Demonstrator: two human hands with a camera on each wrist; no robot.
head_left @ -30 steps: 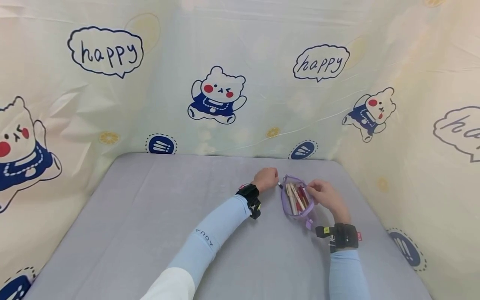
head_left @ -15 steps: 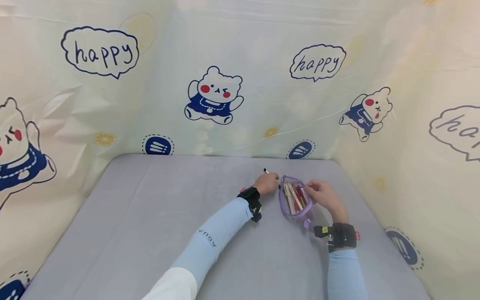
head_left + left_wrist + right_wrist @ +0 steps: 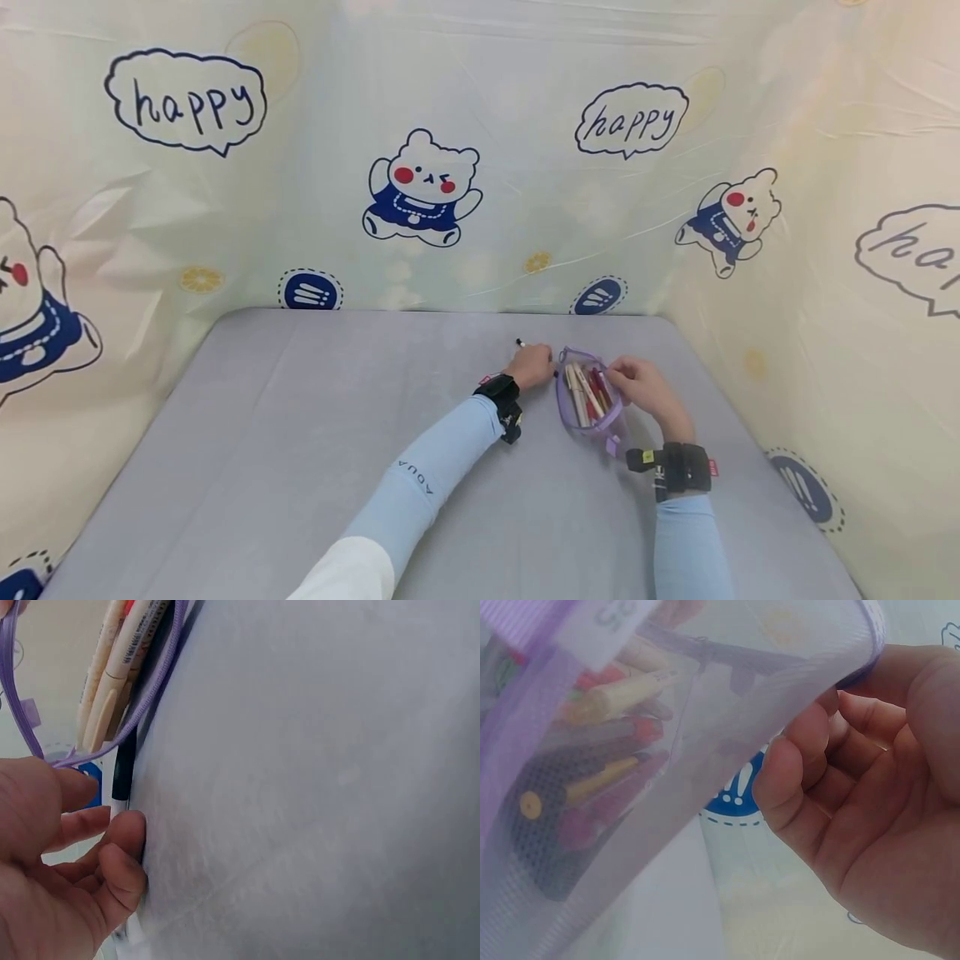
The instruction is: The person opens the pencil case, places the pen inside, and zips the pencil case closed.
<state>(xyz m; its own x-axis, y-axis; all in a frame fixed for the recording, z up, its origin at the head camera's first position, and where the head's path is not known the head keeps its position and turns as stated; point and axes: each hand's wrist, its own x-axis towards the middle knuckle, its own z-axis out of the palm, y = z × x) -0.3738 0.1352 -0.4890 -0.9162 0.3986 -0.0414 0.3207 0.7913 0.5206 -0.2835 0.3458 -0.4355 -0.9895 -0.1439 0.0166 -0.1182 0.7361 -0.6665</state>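
Note:
A see-through pencil pouch with purple trim (image 3: 592, 427) stands with its mouth spread, several pens and markers (image 3: 583, 390) inside. My right hand (image 3: 642, 385) pinches its right rim between thumb and index finger; the other fingers curl loosely below, as the right wrist view shows. Left of the pouch, my left hand (image 3: 529, 365) is low over the table with bent fingers at a pen with dark ends (image 3: 124, 769). That pen's far end shows behind the hand in the head view. The fingers hide its middle, and I cannot tell whether they grip it.
A grey cloth covers the table (image 3: 337, 433). Behind it and at both sides hang pale curtains (image 3: 517, 167) printed with bears and lettering. A purple pull tab (image 3: 612, 446) hangs off the pouch's near end.
The far end of the pen has come into view behind my left hand and swung a little left. My right hand keeps its hold on the pouch. The head view has shifted slightly.

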